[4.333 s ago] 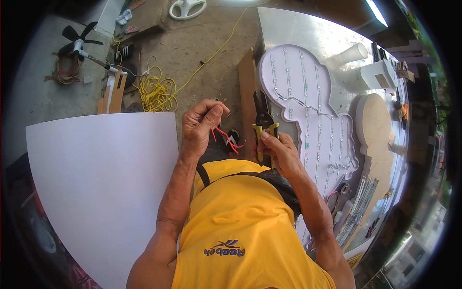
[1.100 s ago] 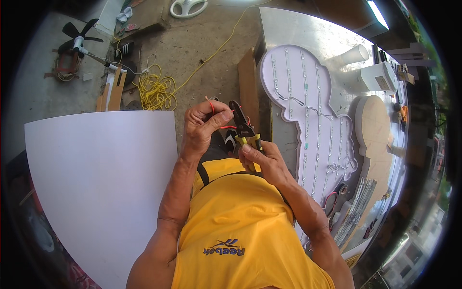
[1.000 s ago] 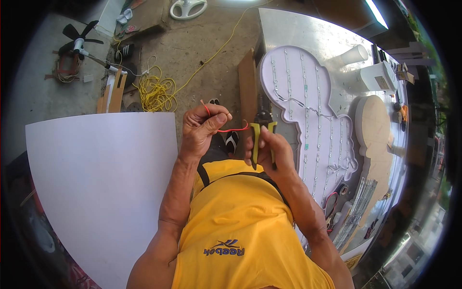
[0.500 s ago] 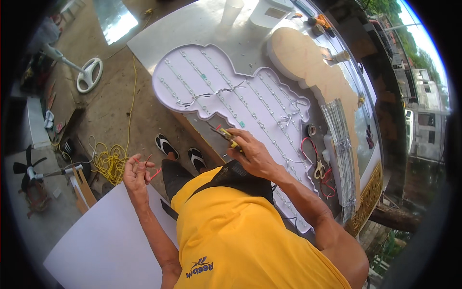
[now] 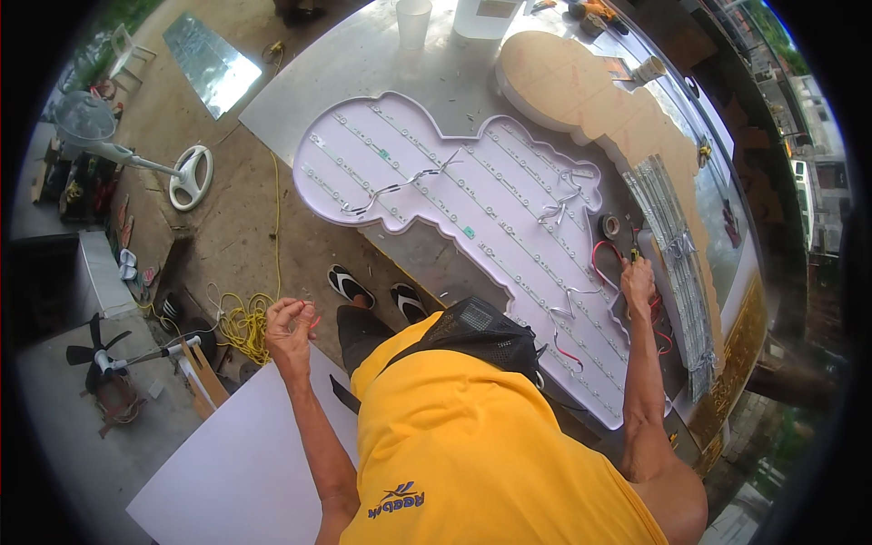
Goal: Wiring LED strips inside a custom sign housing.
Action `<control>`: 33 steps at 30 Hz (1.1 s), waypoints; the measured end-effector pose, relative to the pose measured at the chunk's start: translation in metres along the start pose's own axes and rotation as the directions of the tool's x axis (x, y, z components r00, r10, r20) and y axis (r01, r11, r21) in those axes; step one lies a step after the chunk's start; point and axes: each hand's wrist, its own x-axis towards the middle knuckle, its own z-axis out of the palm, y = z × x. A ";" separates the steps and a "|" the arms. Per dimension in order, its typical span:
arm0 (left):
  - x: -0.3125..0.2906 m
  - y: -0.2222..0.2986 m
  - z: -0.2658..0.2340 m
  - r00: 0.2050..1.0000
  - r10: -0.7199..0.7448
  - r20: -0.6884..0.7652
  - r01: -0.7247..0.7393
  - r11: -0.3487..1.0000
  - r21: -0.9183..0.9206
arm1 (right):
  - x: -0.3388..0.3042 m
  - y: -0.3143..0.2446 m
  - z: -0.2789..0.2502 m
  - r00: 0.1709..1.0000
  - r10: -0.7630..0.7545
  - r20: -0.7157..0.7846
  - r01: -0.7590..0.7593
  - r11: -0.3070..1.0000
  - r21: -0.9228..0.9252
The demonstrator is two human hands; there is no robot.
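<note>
Off to the left, my left hand (image 5: 289, 341) is closed in a pinch on a short red wire (image 5: 314, 321). My right hand (image 5: 639, 280) reaches down at the right edge of a white tray-shaped panel (image 5: 436, 195) with a wavy outline. Its fingers are round pliers (image 5: 635, 252) with yellow-and-black handles, jaws pointing away from me. Rows of LED strips (image 5: 490, 211) line the panel, with loose white leads between them. One red wire (image 5: 569, 356) lies on its near part. A roll of tape (image 5: 610, 225) rests just beyond my right hand.
A bundle of silvery LED strips (image 5: 674, 263) lies at the right on a tan cut-out shape (image 5: 568, 86). A translucent cup (image 5: 413, 23) stands at the table's far side. A yellow cord (image 5: 243, 329), a fan (image 5: 98, 356) and a white sheet (image 5: 245, 454) are on the left.
My right hand has carried the pliers from over the panel's near edge to the table on the right. My left hand still pinches the red wire. The view has shifted somewhat.
</note>
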 end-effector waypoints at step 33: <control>0.029 -0.009 -0.076 0.983 -0.096 0.154 0.098 0.995 -0.007 | -0.078 -0.511 -0.059 -0.121 -0.984 -0.131 0.990 -0.129 0.057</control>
